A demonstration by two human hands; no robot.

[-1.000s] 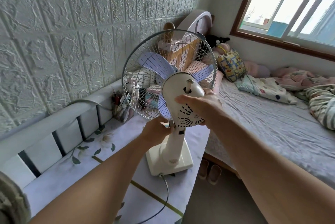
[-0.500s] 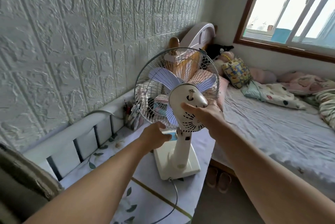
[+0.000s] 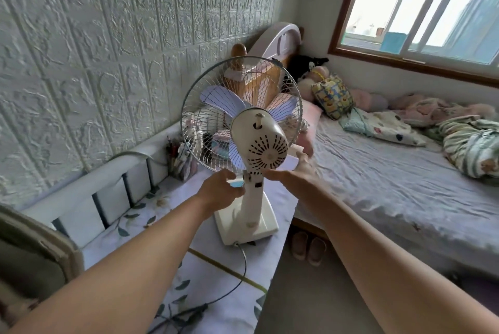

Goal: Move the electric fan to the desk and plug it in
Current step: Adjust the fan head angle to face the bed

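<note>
The left hand [image 3: 222, 190] grasps the neck of the one electric fan [image 3: 249, 144]; the right hand [image 3: 293, 175] lies open, fingers spread, just beside the motor housing. The fan stands upright on the desk [image 3: 162, 225]. A pen holder [image 3: 179, 156] behind the fan holds several pens. Two slippers [image 3: 307, 247] lie below the desk's edge.

Head camera, one wide view, looking forward and down.
It looks along both bare forearms to the left hand [image 3: 221, 191] and right hand [image 3: 293, 175], close ahead; the white textured brick-pattern wall [image 3: 108, 50] lies left of them, the wood-framed window [image 3: 421, 9] up right.
</note>
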